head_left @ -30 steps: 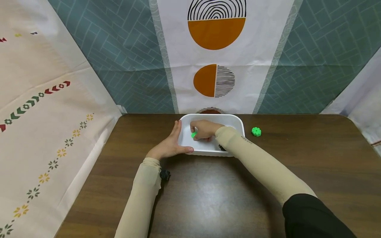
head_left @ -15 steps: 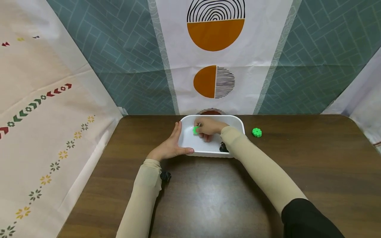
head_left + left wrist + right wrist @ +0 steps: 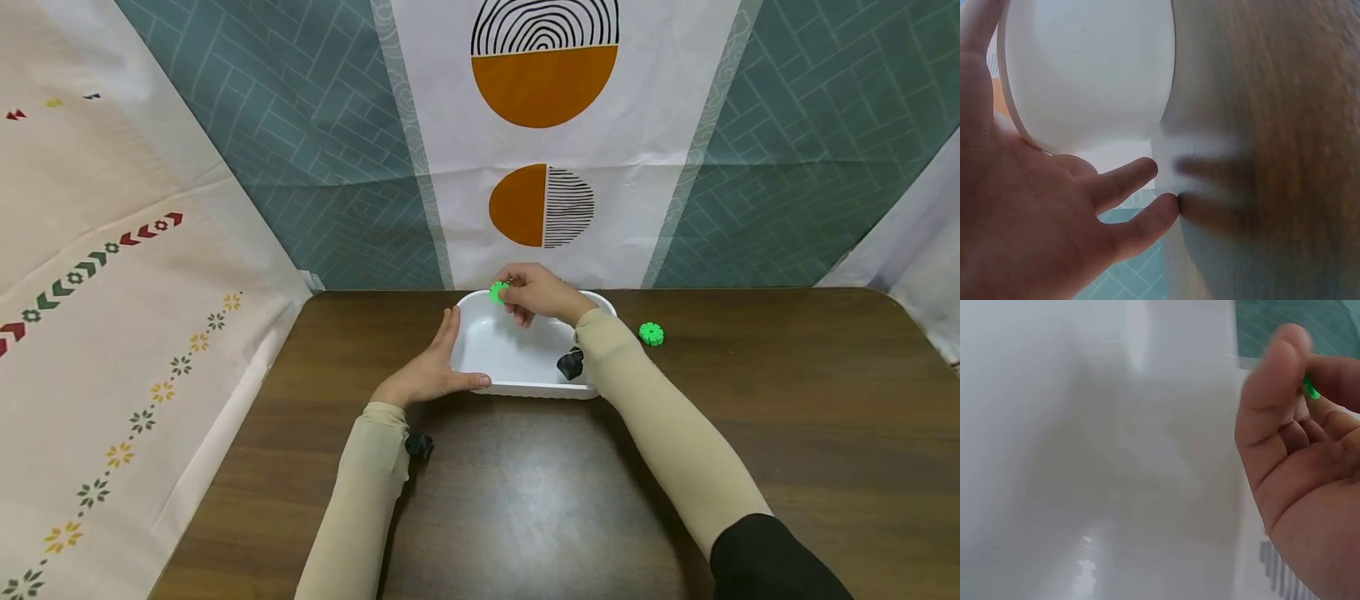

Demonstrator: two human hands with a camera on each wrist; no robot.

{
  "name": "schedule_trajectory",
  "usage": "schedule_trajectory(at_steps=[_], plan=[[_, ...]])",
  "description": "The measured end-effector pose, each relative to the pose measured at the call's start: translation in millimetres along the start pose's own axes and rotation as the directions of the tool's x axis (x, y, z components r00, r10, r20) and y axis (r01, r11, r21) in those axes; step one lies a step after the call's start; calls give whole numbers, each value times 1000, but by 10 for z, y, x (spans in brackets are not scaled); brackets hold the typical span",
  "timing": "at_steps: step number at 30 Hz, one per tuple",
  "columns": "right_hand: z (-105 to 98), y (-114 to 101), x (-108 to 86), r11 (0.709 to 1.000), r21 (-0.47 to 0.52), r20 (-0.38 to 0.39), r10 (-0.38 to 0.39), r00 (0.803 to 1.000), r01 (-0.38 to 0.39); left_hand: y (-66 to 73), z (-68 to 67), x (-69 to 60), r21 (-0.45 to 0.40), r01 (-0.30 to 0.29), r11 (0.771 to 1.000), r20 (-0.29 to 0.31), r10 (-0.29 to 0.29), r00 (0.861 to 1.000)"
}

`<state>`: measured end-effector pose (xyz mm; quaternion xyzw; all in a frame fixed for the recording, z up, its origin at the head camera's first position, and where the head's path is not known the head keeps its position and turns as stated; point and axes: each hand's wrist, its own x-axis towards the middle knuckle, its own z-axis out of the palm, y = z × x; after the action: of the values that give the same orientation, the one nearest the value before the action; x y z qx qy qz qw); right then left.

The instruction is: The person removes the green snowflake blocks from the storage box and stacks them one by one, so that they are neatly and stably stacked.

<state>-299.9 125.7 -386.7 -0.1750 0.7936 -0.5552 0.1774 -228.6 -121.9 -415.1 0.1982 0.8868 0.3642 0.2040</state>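
My right hand (image 3: 536,293) pinches a small green notched plastic disc (image 3: 498,292) between thumb and fingers, over the back rim of a white tray (image 3: 480,367). In the right wrist view only a green sliver of the disc (image 3: 1312,389) shows between the fingertips. My left hand (image 3: 429,367) is spread against the tray's left end, its thumb on the front rim and its fingers reaching to the back. The left wrist view shows that hand (image 3: 1041,206) with straight, spread fingers beside the tray wall (image 3: 1085,81).
A second green notched disc (image 3: 651,333) lies on the brown table (image 3: 525,492), right of the tray. A black wrist device (image 3: 571,364) appears over the tray's right end, beside my right sleeve. Patterned cloth (image 3: 330,167) hangs at the table's back edge.
My right hand has lifted the green disc from low inside the tray up and back to the far rim. The left hand has stayed on the tray's left end.
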Motion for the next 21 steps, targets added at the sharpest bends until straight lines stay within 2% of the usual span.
schedule_trajectory(at_steps=[3, 10, 14, 21], plan=[[-88, -84, -72, 999, 13, -40, -42, 998, 43, -3, 9, 3, 3, -4, 1000, -6, 4, 1000], [-307, -248, -311, 994, 66, -146, -82, 986, 92, -13, 19, 15, 20, 1, 1000, -9, -1, 1000], [-431, -289, -486, 989, 33, -172, -133, 976, 141, -9, 20, 13, 25, 9, 1000, 1, -9, 1000], [-559, -261, -838, 985, 7, -257, -166, 952, 174, 2, 2, 11, 37, -1, 999, 0, 1, 1000]])
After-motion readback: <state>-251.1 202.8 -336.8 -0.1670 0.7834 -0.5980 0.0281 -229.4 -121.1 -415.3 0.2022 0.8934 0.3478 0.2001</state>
